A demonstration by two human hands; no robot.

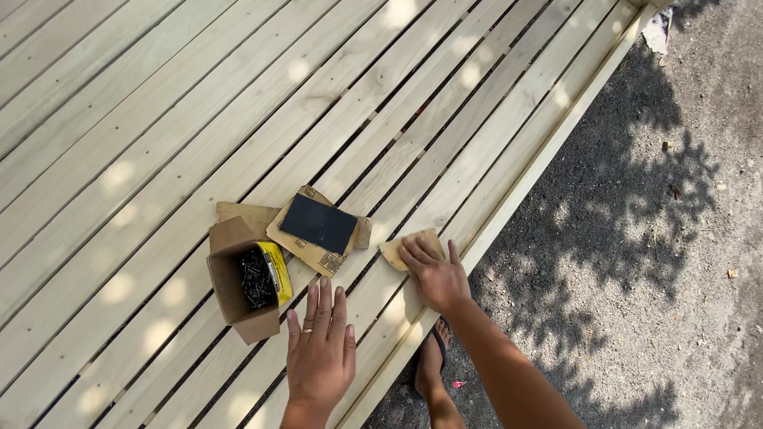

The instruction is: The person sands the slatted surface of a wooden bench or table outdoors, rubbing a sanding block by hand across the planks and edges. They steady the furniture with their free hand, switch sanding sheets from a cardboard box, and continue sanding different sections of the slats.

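The right hand (435,275) lies flat on a small tan piece of sandpaper (407,249), its fingers (419,253) spread and pressed down on the sheet rather than curled round it, so that only the sheet's far-left corner shows beyond the fingertips. The sheet rests on a pale slat of the wooden table (159,119), near the table's outer edge. The left hand (320,343) is open and empty, palm down on the slats, fingers straight and close together. Just beyond its fingertips stands an open cardboard box (238,290) with dark screws (256,278) inside, and past that, up and to the right of the fingertips, lie more sandpaper sheets (318,226), one of them dark side up. Between the two hands, the slats are bare. The small sheet looks thin, light and bendable, rough on its working face, and likely to slide or fold unless held down by flat pressure; the best grip seems to be across its middle with the fingertips, or by pinching a free corner to lift it. A foot in a sandal (433,361) shows on the ground below the table's edge.
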